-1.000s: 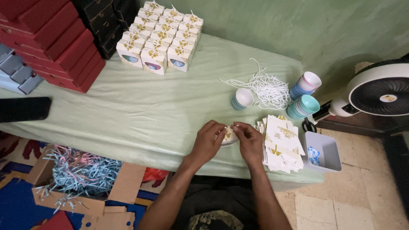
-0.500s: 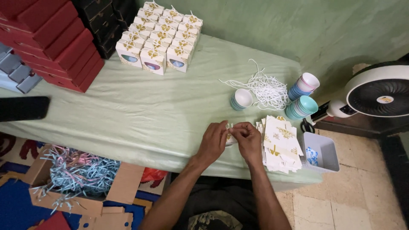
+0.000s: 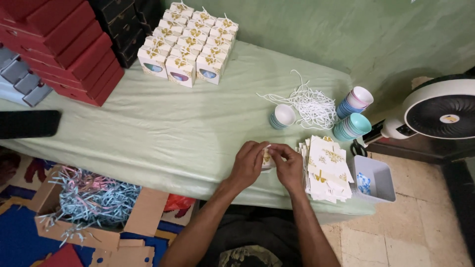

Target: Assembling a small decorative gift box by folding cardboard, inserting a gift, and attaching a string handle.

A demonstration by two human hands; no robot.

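Observation:
Both my hands meet at the near edge of the green-covered table (image 3: 163,133). My left hand (image 3: 249,165) and my right hand (image 3: 287,165) pinch a small white cardboard piece with gold print (image 3: 267,157) between their fingers; most of it is hidden by the fingers. Just right of my right hand lies a stack of flat white and gold box blanks (image 3: 325,168). Behind the hands sit a small bowl stack (image 3: 282,116) and a tangle of white cord (image 3: 310,105).
Several finished white gift boxes (image 3: 187,43) stand at the back. Red boxes (image 3: 64,49) are stacked at left. Stacked bowls (image 3: 352,126) and a fan (image 3: 439,110) are at right, a grey bin (image 3: 374,179) beside the blanks. A carton of shredded paper (image 3: 89,202) is on the floor.
My hands stay together on the small cardboard piece, with only slight finger movement. Nothing else on the table has moved.

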